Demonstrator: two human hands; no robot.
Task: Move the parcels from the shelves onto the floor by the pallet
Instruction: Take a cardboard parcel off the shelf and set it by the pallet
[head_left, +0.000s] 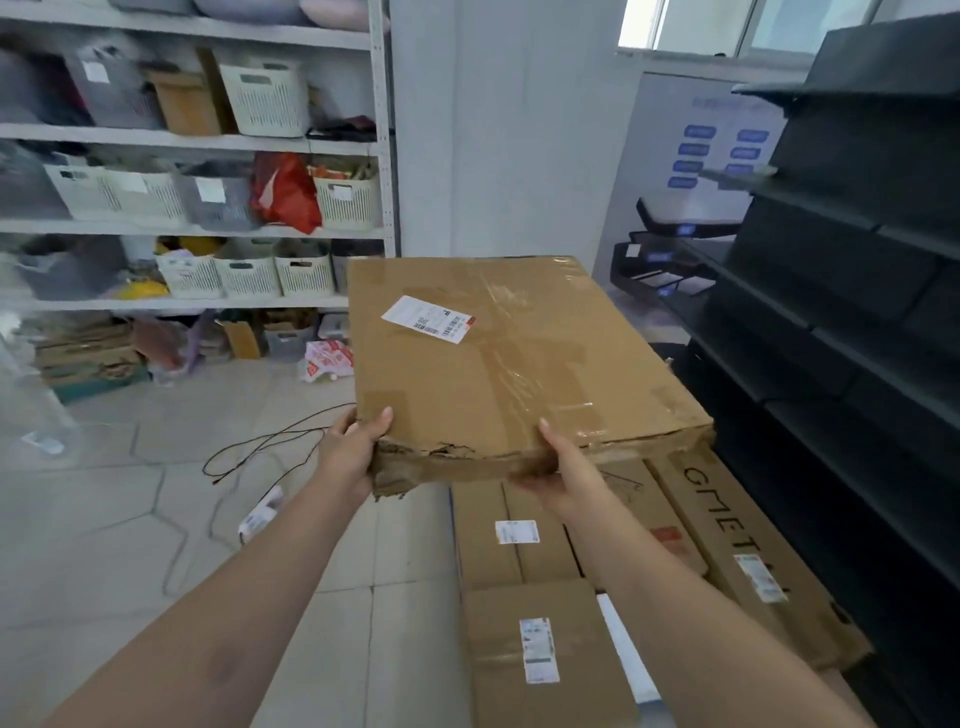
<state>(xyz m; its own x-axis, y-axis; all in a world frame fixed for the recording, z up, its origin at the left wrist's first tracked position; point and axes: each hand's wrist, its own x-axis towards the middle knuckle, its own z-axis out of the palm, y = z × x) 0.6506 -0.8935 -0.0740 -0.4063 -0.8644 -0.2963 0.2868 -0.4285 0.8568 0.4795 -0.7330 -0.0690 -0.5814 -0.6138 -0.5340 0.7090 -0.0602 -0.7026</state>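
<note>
Both hands are gripping a large flat cardboard parcel (498, 364) by its near edge and are holding it in the air, roughly level, above the floor (156, 519). The left hand (353, 452) is clasping the near left corner, with the thumb lying on the top face and the fingers curling underneath. The right hand (563, 473) is clasping the same edge further along, thumb on top and fingers below. That near edge is looking crushed and torn, with ragged cardboard hanging between the two hands. A white shipping label (427, 318) is sticking to the top face near the far left, and clear tape (511, 374) is running across the lid.

Beneath the held parcel, other cardboard parcels are lying flat on the floor just beside the black shelving (857, 260) on the right: a labelled box (537, 649) nearest the camera, a second labelled box (498, 535) beyond it, and a long printed box (753, 561) lying along the foot of the shelving.

On the left, white shelves (382, 156) are carrying slatted baskets (265, 96) and a red bag (285, 192). A thin black cable (270, 441) is trailing over the floor tiles near the left hand
</note>
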